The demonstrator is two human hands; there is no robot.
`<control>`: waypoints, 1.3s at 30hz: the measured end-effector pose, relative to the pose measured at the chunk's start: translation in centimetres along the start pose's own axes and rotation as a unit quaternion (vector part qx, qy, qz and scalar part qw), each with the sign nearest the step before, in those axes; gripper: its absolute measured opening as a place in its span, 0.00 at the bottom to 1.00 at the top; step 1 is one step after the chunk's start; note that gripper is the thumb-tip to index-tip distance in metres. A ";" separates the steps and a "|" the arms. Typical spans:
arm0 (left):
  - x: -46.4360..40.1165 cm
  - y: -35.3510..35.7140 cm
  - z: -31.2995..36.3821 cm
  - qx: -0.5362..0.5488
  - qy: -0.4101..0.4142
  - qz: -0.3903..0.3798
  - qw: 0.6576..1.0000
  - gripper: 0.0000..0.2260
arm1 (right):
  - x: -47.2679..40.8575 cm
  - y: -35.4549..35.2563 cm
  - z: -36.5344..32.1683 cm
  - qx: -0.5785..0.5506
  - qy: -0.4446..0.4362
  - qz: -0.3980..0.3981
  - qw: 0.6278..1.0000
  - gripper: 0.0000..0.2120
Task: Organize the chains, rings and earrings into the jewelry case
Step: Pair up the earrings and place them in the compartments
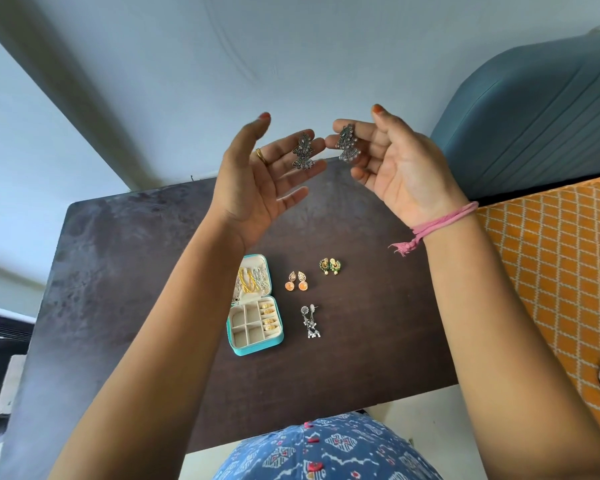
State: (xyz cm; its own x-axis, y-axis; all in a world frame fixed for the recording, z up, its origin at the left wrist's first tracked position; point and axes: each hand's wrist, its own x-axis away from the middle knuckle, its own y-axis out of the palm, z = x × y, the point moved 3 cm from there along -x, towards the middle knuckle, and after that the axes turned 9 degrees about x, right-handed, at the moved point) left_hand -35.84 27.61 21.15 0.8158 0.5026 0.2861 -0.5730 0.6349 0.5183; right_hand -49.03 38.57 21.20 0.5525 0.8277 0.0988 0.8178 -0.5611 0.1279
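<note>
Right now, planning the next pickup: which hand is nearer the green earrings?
Right. The right hand is raised above and beyond the green earrings; the left hand is farther left.

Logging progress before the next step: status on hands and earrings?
Left hand and right hand raised, each showing a dark earring on its fingers. Case open. Three earring pairs on table. Nothing in the way.

An open jewelry case point(255, 332) sits on the bench point(118, 271), chains point(251, 280) in its far half and rings point(269, 318) along the near half's right side. Three earring pairs point(297, 281) point(330, 266) point(309, 320) lie right of it. Above, two hands point(257, 181) point(398, 168) each carry an earring point(303, 151) point(347, 143).
</note>
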 end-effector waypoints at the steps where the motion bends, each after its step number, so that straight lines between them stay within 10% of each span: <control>1: 0.0 0.0 0.1 -0.002 -0.001 -0.004 1.000 0.23 | -0.1 0.0 -0.1 -0.001 0.000 -0.001 1.000 0.20; 39: -0.5 -1.1 0.9 0.001 0.033 -0.019 0.999 0.10 | -1.5 1.0 0.5 -0.022 -0.019 -0.002 1.000 0.11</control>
State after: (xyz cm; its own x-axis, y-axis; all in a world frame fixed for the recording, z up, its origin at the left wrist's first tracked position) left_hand -35.55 26.16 21.14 0.8303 0.5154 0.2120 -0.5408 0.6534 0.5297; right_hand -48.93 36.77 20.73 0.5563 0.8288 0.0599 0.8123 -0.5576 0.1709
